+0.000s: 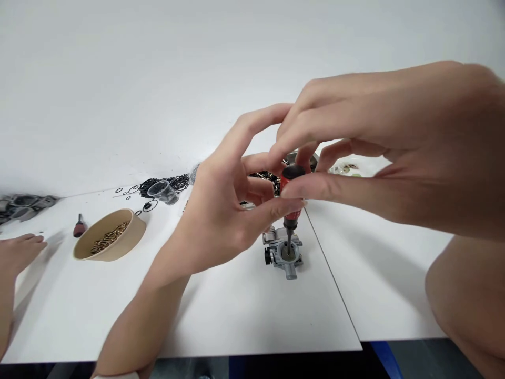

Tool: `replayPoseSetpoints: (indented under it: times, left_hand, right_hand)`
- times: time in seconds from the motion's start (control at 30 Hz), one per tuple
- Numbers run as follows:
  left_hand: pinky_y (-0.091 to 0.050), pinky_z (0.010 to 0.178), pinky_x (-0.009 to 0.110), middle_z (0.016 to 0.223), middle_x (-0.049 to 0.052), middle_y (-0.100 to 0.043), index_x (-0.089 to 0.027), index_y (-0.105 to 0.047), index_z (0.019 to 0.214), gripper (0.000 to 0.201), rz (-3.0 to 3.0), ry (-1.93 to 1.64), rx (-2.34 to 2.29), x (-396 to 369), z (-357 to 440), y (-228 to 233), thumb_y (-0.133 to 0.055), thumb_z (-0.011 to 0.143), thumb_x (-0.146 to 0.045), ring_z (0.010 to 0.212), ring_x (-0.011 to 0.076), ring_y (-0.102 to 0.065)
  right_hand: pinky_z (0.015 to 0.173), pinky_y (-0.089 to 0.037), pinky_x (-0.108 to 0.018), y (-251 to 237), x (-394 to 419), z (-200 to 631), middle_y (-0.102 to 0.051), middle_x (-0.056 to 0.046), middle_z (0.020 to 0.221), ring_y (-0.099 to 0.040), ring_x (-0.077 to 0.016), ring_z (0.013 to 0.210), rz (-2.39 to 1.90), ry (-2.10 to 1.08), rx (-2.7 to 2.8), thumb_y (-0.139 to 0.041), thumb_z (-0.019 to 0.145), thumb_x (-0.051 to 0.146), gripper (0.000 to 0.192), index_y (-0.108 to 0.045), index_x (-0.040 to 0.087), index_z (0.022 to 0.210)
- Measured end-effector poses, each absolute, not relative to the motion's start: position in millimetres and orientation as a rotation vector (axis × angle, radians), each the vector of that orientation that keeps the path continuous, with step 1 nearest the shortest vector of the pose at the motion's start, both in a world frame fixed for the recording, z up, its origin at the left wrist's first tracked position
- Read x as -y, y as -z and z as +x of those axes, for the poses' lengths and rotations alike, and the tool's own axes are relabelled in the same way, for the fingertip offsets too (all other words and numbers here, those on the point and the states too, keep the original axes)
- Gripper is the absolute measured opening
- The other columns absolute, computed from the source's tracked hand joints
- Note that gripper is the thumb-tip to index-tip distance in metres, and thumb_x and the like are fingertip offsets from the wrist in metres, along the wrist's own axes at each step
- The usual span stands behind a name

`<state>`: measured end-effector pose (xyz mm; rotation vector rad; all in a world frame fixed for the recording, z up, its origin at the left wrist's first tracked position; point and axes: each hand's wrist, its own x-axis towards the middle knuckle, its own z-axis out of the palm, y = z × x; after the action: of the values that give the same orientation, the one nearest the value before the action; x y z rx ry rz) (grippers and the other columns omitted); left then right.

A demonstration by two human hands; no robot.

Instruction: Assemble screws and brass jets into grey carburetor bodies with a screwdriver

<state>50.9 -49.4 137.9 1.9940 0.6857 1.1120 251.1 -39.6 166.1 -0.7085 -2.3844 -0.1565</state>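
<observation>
An upright screwdriver (292,213) with a red handle and black cap has its tip down in the round bore of a grey metal carburetor body (290,270). My right hand (355,142) pinches the upper handle between thumb and fingers. My left hand (232,195) curls around the handle from the other side, its thumb against the red grip; its fingertips are partly hidden. The carburetor lies on the white table, a black knob on its left side. Neither hand touches the carburetor.
A tan bowl (134,237) of small brass parts stands left, beside another screwdriver (79,227). Behind are a clear plastic cup (164,192) and black O-rings (150,188). Another person's hand (21,252) rests at far left. A table seam (335,279) runs right of the carburetor.
</observation>
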Motion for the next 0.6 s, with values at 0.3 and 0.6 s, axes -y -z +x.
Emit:
replayPoseSetpoints:
  times: [0.3, 0.6]
  left_hand:
    - [-0.056, 0.048, 0.023, 0.099, 0.004, -0.068, -0.026, -0.053, 0.125, 0.057, 1.994, -1.061, -0.692, 50.4, 52.2, -138.7, -0.078, 0.074, -0.018, 0.084, 0.0207, -0.07]
    - [-0.059, 0.048, 0.026, 0.104, 0.005, -0.063, -0.024, -0.059, 0.116, 0.048, 2.02, -1.174, -0.66, 49.0, 51.7, -136.2, -0.078, 0.072, -0.014, 0.084, 0.0205, -0.068]
  right_hand:
    - [0.043, -0.033, -0.025, -166.5, 30.2, 264.0, -0.062, 0.004, 0.077, -0.046, -0.0072, 0.053, -0.756, 0.132, 2.408, -0.062, 0.089, 0.043, 0.013, -0.067, 0.031, 0.091]
    - [0.051, -0.042, -0.024, -167.7, 37.9, 254.9, -0.066, 0.005, 0.088, -0.059, -0.0109, 0.068, -0.717, 0.135, 2.369, -0.062, 0.091, 0.043, 0.015, -0.065, 0.029, 0.097]
